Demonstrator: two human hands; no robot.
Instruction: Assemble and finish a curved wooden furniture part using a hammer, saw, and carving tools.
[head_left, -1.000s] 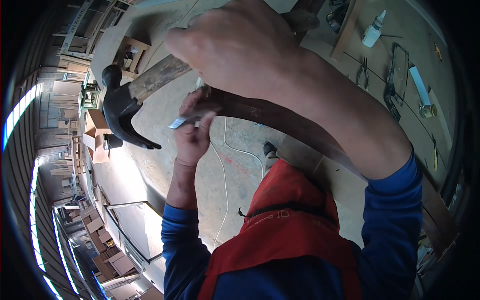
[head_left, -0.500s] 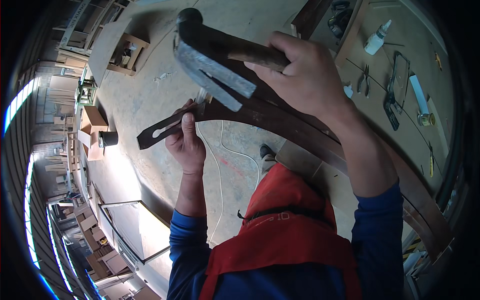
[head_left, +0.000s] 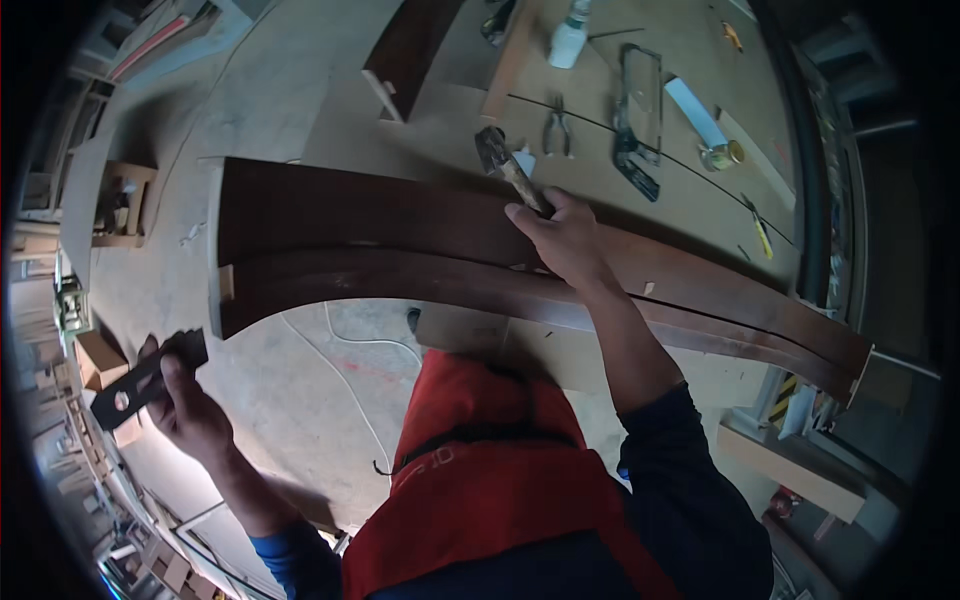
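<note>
My right hand (head_left: 565, 235) grips the wooden handle of a hammer (head_left: 505, 165), whose head rests on the plywood bench just beyond a long curved dark-brown wooden piece (head_left: 400, 250). The hand lies over that curved piece. My left hand (head_left: 185, 405) is held out low to the left, away from the bench, shut on a flat dark strip with a hole in it (head_left: 140, 380). I wear a red vest over blue sleeves.
The plywood bench (head_left: 690, 180) holds pliers (head_left: 558, 128), a black frame tool (head_left: 635, 125), a white bottle (head_left: 570, 35), a small can (head_left: 722, 155) and a dark board (head_left: 410, 50). A white cable (head_left: 345, 375) runs across the concrete floor. Boxes and wood stacks line the left.
My right hand has brought the hammer down from in front of the camera to the bench. My left hand has pulled away from the curved piece, down to the left, with the dark strip.
</note>
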